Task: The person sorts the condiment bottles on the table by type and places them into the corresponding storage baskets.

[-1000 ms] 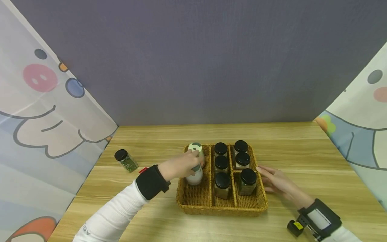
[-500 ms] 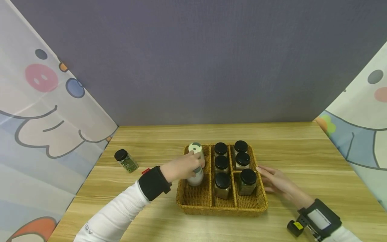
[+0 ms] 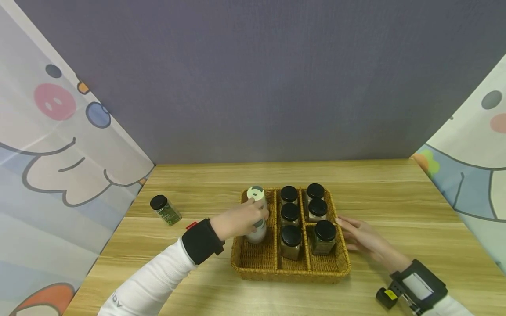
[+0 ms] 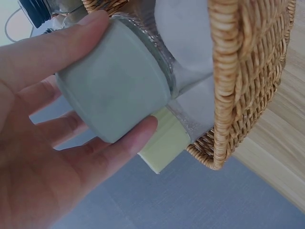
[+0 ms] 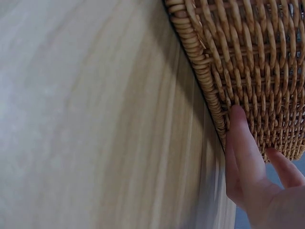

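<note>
In the head view my left hand (image 3: 240, 218) reaches into the left compartment of a divided wicker basket (image 3: 290, 275). It grips the grey-green lid (image 4: 114, 81) of a clear jar (image 3: 257, 236) with white contents, thumb on one side and fingers on the other. Right behind that jar stands another with a pale green lid (image 3: 255, 194), partly covered by the hand. My right hand (image 3: 361, 237) is at the basket's right side. Its fingers (image 5: 245, 148) lie nearly straight against the woven wall in the right wrist view.
Three black-lidded jars (image 3: 290, 212) line the middle compartment. Two more black-lidded jars (image 3: 317, 208) stand back right, and one with green contents (image 3: 324, 237) front right. Another black-lidded jar of green flakes (image 3: 167, 211) lies tilted at the table's left. A grey wall (image 3: 276, 87) rises behind.
My left hand has shifted slightly to the right, and the jar it holds has moved a little with it. The right hand and the basket have stayed put.
</note>
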A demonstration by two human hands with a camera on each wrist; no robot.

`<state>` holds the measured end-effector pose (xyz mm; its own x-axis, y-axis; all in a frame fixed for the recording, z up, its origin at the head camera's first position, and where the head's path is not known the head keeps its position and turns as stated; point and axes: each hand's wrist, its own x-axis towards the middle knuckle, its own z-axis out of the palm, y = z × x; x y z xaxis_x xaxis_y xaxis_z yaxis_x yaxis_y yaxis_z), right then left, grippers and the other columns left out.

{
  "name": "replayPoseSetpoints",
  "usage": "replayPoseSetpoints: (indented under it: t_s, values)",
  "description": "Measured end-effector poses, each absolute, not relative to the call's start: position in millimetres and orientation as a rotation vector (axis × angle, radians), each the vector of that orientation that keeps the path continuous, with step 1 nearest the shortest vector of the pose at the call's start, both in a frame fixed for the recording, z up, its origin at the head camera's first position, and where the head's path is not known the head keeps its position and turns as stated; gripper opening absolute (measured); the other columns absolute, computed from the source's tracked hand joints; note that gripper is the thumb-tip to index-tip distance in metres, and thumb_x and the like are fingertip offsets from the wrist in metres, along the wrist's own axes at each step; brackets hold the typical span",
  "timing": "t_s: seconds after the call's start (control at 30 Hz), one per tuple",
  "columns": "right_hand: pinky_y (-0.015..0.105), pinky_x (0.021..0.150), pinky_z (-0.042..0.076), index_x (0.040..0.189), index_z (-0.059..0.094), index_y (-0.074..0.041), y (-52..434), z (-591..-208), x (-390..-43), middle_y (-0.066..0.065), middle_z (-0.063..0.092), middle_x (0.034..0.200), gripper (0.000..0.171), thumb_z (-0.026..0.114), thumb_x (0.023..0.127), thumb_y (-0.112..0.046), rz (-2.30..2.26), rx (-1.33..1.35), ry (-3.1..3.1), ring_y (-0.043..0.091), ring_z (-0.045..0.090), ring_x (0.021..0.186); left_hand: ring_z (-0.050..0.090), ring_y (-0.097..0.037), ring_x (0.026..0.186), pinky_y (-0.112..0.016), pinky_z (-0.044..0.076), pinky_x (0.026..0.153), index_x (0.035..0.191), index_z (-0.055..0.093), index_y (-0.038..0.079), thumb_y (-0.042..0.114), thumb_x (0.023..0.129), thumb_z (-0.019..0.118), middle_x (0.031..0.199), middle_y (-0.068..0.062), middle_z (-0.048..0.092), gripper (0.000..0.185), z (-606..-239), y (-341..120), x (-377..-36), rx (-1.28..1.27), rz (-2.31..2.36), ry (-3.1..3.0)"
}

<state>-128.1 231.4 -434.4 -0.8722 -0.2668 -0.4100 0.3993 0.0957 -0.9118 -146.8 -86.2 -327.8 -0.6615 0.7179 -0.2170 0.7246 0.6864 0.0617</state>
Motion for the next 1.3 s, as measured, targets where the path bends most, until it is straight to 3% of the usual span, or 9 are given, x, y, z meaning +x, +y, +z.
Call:
replayPoseSetpoints:
  t_s: [0.7, 1.03, 1.3]
  values:
    - [0.041, 0.085, 0.048, 0.138, 0.009, 0.008, 232, -434, -128, 0.033, 0.026, 0.133, 0.076, 0.047, 0.09, -0.037, -1.843, 0.126, 1.883, 0.026, 0.053, 0.104, 0.052, -0.02, 0.088, -0.026, 0.048, 0.074, 0.104, 0.061, 0.013, 0.017, 0.071, 0.073, 0.106, -0.006, 0.053, 0.035, -336, -94, -147, 1.271, -0.134, 2.749]
    - [0.041, 0.085, 0.048, 0.138, 0.009, 0.008, 231, -435, -128, 0.033, 0.028, 0.132, 0.076, 0.048, 0.09, -0.036, -1.858, 0.12, 1.868, 0.022, 0.055, 0.101, 0.05, -0.016, 0.08, -0.027, 0.046, 0.07, 0.097, 0.062, 0.013, 0.019, 0.074, 0.071, 0.092, -0.003, 0.054, 0.026, -334, -100, -145, 1.391, 0.019, 2.797]
    - [0.041, 0.085, 0.048, 0.138, 0.009, 0.007, 233, -436, -128, 0.034, 0.026, 0.133, 0.075, 0.047, 0.091, -0.036, -1.855, 0.101, 1.869, 0.021, 0.055, 0.099, 0.051, -0.013, 0.074, -0.022, 0.045, 0.064, 0.097, 0.062, 0.008, 0.021, 0.079, 0.067, 0.09, -0.003, 0.055, 0.022, -327, -113, -149, 1.456, 0.244, 2.862]
